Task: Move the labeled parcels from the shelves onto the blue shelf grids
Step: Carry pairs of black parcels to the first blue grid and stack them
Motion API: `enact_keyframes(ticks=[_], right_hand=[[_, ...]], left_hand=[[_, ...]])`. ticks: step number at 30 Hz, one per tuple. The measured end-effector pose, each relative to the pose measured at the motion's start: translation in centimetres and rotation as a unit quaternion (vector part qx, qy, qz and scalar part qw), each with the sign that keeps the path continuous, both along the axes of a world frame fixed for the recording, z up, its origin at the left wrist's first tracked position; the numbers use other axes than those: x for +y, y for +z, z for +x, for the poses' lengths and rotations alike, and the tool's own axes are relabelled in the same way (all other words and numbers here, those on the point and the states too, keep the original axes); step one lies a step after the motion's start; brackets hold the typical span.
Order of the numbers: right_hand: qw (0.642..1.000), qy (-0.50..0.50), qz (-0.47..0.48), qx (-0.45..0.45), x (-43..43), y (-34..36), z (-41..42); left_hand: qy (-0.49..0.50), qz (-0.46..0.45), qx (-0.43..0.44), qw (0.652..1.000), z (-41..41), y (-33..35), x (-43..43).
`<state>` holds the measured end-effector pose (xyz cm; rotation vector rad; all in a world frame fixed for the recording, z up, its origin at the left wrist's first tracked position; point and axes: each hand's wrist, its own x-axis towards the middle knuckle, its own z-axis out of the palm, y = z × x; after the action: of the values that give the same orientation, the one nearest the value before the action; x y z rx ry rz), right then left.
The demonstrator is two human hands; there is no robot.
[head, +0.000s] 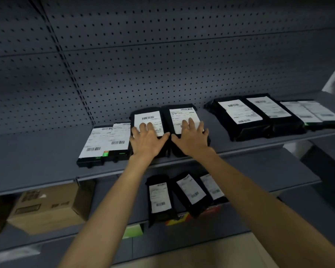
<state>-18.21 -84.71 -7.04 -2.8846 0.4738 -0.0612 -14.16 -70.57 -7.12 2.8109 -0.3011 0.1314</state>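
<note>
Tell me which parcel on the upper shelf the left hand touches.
The left parcel of the middle pair: the left hand lies on its label; the right hand covers its neighbour.

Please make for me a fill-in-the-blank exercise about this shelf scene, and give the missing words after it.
1. The left hand lies on a parcel with ____ wrapping.
2. The label under the right hand is ____.
3. The box stands lower than the hands and to their ____.
4. The wall behind the shelf has many small ____.

Missing words: black; white; left; holes.
</note>
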Motion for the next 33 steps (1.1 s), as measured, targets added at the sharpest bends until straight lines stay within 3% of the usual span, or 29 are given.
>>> enact_keyframes(ticks=[10, 15, 22, 33], right_hand=[[0.991, 0.049, 0.105, 0.066, -5.0, 0.9, 0.1], [0.994, 0.017, 0.103, 0.038, -5.1, 0.1, -0.7], [0.991, -0.012, 0.116, -0.068, -4.8, -0.2, -1.4], [0.949, 0.077, 0.193, -0.236, 4.2, 3.3, -0.8]], left_hand=[[0.170, -0.026, 0.165, 0.971, -0.9, 0.6, -1.6], [0.208, -0.046, 0.080, 0.974, -2.1, -0.5, -2.7], [0.237, -0.075, -0.030, 0.968, -3.8, -1.0, -3.4], [0.293, -0.141, -0.225, 0.919, -6.4, 2.6, 5.7]])
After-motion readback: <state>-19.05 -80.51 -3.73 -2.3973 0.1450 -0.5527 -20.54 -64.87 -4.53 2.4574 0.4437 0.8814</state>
